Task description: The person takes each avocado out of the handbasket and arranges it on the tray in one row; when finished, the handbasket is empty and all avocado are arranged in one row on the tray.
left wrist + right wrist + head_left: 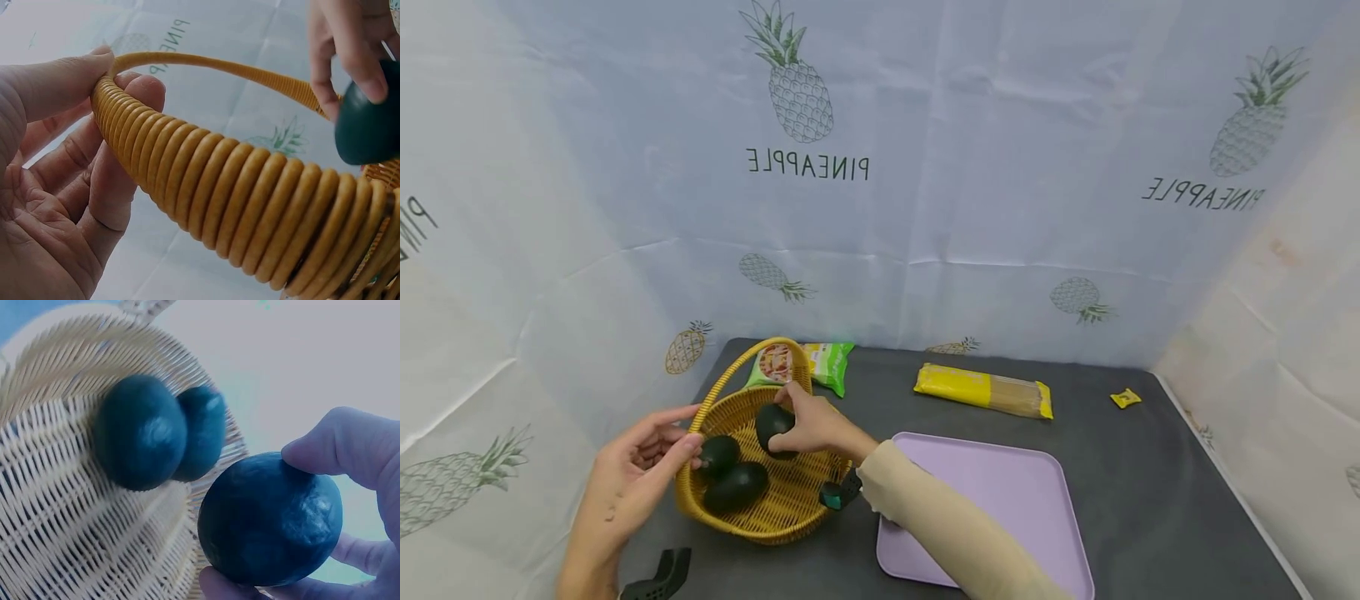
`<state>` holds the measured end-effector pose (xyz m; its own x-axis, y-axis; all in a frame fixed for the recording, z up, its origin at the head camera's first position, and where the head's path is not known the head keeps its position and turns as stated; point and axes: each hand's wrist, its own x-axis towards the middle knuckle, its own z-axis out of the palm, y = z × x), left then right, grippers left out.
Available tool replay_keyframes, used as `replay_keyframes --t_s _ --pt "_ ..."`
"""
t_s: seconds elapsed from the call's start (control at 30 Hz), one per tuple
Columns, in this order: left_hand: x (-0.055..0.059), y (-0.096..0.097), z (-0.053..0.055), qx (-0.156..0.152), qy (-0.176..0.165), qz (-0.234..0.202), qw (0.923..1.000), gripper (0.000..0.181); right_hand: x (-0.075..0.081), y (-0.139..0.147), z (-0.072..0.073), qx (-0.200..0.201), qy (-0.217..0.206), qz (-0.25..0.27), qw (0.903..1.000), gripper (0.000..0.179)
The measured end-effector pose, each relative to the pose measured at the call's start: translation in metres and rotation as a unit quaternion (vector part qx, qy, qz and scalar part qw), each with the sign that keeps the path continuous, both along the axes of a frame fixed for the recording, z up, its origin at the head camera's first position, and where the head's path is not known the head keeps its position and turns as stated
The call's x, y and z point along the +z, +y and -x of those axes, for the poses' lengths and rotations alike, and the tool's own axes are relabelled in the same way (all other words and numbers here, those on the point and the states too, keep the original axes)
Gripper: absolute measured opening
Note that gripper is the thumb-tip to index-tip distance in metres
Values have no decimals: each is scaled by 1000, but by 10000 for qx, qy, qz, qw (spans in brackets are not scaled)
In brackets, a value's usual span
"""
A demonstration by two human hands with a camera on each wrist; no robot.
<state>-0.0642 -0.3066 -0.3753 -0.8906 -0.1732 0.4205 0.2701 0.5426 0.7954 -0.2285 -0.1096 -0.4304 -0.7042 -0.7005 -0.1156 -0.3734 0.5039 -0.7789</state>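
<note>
A yellow wicker basket [790, 508] with a tall arched handle [206, 181] stands on the left of the table. My left hand [636, 475] pinches that handle near its lower left end between thumb and fingers. Over the basket, my right hand [816, 427] grips a dark green avocado [269, 519], thumb on one side and fingers on the other. Two more avocados lie side by side in the basket's left part, one avocado [718, 456] behind the other avocado [737, 487].
A lilac tray [1000, 492] lies right of the basket, partly under the right forearm. Behind the basket is a green snack packet [831, 367]. A yellow pack of noodles [985, 390] and a small yellow wrapped piece [1125, 398] lie toward the back. Pineapple-print cloth [962, 208] surrounds the table.
</note>
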Motion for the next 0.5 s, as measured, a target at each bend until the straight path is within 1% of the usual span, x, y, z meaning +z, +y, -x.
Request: replay_keyframes --t_s 0.1,0.2,0.4,0.5 --pt "0 0 0 -13 3 17 10000 32 5 6 -4 -21 -67 213 9997 55" --pt "1 -1 0 -41 -9 6 10000 32 9 13 -8 -16 -41 397 9992 57" --pt "1 -2 -1 -89 -17 34 10000 32 14 28 -13 -82 -87 721 9973 59" --pt "1 -1 -1 -121 12 60 9999 33 17 38 -15 -132 -5 804 9967 59"
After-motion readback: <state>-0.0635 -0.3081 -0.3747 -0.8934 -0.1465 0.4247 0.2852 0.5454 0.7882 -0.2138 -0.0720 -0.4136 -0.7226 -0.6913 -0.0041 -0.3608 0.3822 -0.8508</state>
